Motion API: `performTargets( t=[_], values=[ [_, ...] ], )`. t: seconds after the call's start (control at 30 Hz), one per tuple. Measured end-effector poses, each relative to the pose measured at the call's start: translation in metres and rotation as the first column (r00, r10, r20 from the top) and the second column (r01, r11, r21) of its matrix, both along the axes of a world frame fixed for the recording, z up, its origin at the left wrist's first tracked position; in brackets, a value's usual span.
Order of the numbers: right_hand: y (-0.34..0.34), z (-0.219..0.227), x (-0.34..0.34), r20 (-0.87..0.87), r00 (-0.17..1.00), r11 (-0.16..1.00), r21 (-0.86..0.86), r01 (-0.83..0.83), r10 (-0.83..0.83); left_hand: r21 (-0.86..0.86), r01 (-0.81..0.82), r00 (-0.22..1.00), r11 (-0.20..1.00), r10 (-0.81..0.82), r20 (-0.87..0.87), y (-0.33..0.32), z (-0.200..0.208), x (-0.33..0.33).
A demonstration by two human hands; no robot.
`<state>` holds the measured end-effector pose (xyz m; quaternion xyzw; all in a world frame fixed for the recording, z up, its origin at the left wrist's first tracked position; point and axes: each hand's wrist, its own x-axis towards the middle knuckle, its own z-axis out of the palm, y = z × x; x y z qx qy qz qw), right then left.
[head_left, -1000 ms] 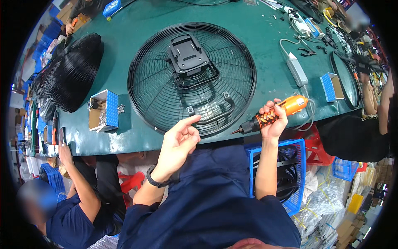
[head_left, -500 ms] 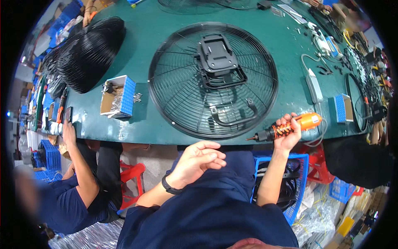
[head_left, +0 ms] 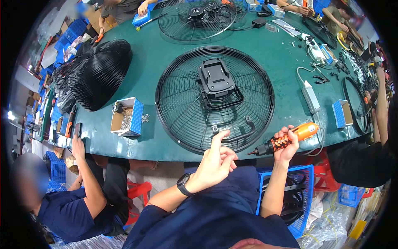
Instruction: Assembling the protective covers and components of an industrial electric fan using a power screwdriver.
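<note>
A round black wire fan guard (head_left: pixel 182 108) lies flat on the green table (head_left: pixel 166 50), with a black bracket (head_left: pixel 217 85) at its middle and a black handle near its front rim. My right hand (head_left: pixel 286 145) grips an orange and black electric screwdriver (head_left: pixel 290 137) at the table's front edge, tip pointing left toward the guard's rim. My left hand (head_left: pixel 215 162) is raised just in front of the guard, fingers loosely curled and apart, index finger up, holding nothing I can see. A black watch sits on that wrist.
A small blue-sided cardboard box of screws (head_left: pixel 126 121) stands left of the guard. A stack of black guards (head_left: pixel 97 74) lies further left, another fan guard (head_left: pixel 199 18) at the back. A seated person (head_left: pixel 78 195) rests a hand on the table at left. A blue crate (head_left: pixel 290 195) is by my right knee.
My left hand has lifted off the guard's rim and pulled back toward me, index finger raised. The view has shifted, so the guard sits lower and larger. The right hand keeps the screwdriver.
</note>
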<state>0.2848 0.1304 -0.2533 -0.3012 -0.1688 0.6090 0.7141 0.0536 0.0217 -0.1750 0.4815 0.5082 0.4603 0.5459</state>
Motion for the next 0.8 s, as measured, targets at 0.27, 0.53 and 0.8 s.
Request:
performTargets(
  t=[0.27,0.53,0.8],
  values=[
    [0.0,0.001,0.001,0.002,0.999,0.999,0.001,-0.046,0.046,-0.019,0.083,0.995,0.996,-0.084,-0.055,0.003,-0.004,-0.009],
    [0.0,-0.001,0.002,-0.009,1.0,1.0,-0.015,-0.02,0.02,-0.099,0.042,0.952,0.994,-0.01,0.305,-0.029,-0.015,-0.012],
    [-0.033,0.008,-0.011,0.0,0.987,0.982,0.097,0.161,-0.162,-0.331,-0.009,0.885,0.944,0.161,0.436,-0.049,-0.043,-0.023]
  ],
)
